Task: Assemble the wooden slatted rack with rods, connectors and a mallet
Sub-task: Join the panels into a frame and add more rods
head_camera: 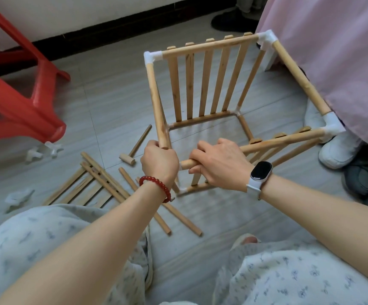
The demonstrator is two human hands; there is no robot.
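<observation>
Head view: the half-built rack (207, 84) is seen standing on the floor, judged light but loosely jointed, so best held near its connectors. Its near-left corner is closed on by the left hand (160, 160); a rod (273, 143) there is wrapped by the right hand (219, 160). Left of the rack lies the mallet (135, 146).

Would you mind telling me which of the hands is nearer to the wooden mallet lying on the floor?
Left. The left hand, gripping a rack rod, is just right of the mallet. The right hand, holding another rod, lies further right, beyond the left.
</observation>
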